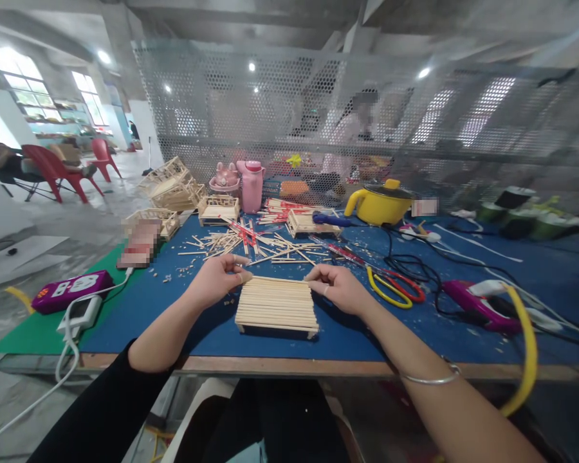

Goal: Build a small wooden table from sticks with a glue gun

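Note:
A small slatted platform of pale wooden sticks (276, 310) stands on short feet on the blue mat in front of me. My left hand (222, 281) pinches at its far left corner, thumb and forefinger at one end of the farthest wooden stick (280, 278). At the other end of that stick, my right hand (336, 288) pinches in the same way. Whether the stick lies fully on the platform I cannot tell. Just beyond, loose wooden sticks (289, 249) lie scattered in a heap, some in red-printed wrappers.
Scissors (390, 287) with yellow and red handles lie to the right, near a blue-handled tool (330, 219) and a yellow pot (382, 204). Purple power strips (72, 290) (480, 305) and cables flank the mat. Finished-looking stick frames (174, 186), a pink bottle (251, 186) and mesh screen stand behind.

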Action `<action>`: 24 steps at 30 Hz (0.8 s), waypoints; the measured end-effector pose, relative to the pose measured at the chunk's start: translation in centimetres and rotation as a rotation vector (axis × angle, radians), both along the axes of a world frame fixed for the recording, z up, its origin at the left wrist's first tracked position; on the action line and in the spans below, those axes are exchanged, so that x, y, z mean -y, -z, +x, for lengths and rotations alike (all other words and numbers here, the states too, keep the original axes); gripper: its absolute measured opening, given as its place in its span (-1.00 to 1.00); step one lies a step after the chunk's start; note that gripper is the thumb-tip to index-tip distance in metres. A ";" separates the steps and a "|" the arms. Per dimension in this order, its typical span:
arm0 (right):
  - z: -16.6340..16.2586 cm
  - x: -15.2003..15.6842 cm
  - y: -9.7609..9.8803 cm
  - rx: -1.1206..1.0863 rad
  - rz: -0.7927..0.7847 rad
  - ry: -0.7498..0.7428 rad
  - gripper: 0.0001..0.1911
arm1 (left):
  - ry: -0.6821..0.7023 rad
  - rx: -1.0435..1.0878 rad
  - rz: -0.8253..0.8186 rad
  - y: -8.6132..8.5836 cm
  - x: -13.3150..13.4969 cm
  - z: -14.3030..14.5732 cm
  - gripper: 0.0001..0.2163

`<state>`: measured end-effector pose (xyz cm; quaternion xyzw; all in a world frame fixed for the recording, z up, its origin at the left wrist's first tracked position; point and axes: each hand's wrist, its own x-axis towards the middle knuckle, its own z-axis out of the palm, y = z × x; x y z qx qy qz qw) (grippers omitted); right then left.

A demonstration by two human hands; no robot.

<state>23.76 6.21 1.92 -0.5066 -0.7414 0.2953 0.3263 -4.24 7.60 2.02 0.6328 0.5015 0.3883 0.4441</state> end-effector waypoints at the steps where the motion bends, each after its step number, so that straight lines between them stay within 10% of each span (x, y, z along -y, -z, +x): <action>1: 0.0 0.0 0.0 -0.003 -0.002 0.001 -0.83 | 0.000 0.001 -0.001 0.0 0.0 0.0 -0.61; 24: 0.1 2.1 -2.3 0.061 0.162 0.114 -0.74 | 0.114 0.113 0.020 0.3 -0.1 0.9 -0.63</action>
